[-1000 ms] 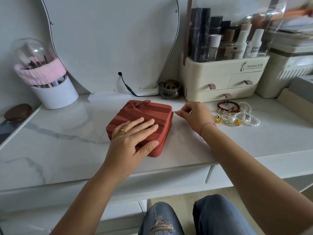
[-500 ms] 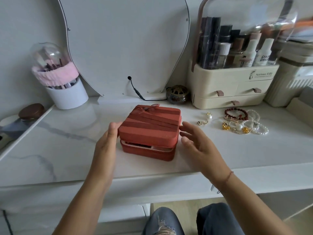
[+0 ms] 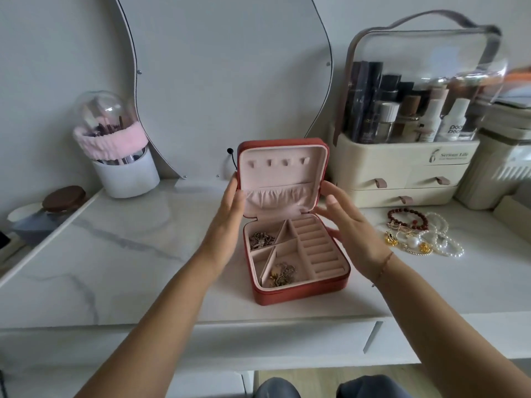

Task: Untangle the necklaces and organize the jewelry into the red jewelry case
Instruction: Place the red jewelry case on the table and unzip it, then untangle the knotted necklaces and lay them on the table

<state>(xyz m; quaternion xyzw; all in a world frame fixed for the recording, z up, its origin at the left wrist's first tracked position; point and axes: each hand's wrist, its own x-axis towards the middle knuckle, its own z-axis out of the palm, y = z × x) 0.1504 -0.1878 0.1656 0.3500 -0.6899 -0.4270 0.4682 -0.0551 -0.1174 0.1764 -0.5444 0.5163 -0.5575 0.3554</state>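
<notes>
Red jewelry case (image 3: 298,293) sat on the tabletop (image 3: 120,262), near its front edge, in line with the person's body. Lid (image 3: 283,173) stood upright, pink lining facing the camera.

Left hand (image 3: 230,222): open, fingers straight and flat against the lid's left edge. Right hand (image 3: 349,229): also open, fingers loosely spread beside the lid's right edge; contact there could not be made out. Neither hand gripped anything.

Step in hand, by my reading: setting the lid fully open so it stands by itself.
- Release only once the hinge carries the lid. If it sags forward it would cover the tray.
- Press on both edges evenly, so the base does not skid toward the front edge.

Inside: one chain tangle (image 3: 260,239) in the upper-left compartment, a second tangle (image 3: 281,275) in the front compartment. Ring rolls (image 3: 319,248) and lid hooks (image 3: 277,162) were bare. The hooks look the likely home for necklaces once they are freed.

Room and edges:
- Loose jewelry pile (image 3: 416,238) lay right of the case, just past the right hand. Beads could roll if swept.
- Cosmetic organizer (image 3: 402,173) stood behind and to the right; mirror (image 3: 230,67) close behind the lid, with a cable plug (image 3: 230,152) beside the lid's upper left corner.
- Widest bare marble lay to the left, between the case and the brush holder (image 3: 126,173). That looks the best spot for spreading chains.
</notes>
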